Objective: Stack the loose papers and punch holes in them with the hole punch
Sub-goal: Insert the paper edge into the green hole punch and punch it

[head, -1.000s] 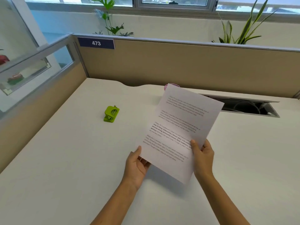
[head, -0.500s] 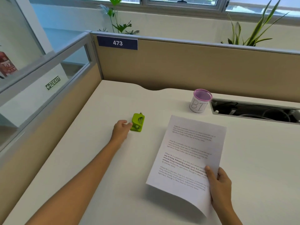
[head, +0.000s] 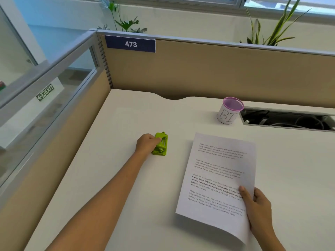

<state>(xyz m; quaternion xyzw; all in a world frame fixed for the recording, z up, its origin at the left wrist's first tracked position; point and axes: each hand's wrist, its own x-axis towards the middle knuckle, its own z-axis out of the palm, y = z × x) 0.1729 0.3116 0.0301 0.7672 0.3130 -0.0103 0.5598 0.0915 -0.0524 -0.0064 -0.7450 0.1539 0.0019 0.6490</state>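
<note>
Left hand (head: 147,144) closed around the green hole punch (head: 161,144) on the white desk (head: 126,115), right hand (head: 257,205) pinching the papers' (head: 220,178) lower right edge, papers raised just above the desk

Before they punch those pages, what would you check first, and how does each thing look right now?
1. Left hand has a grip on the green hole punch: ok, fingers closed on it.
2. Right hand holds the papers: ok, pinched at the lower right edge.
3. Sheets squared into one stack: cannot tell.
4. Paper edge inside the punch slot: not ok, they are apart.
5. Cup out of the way: ok.
</note>
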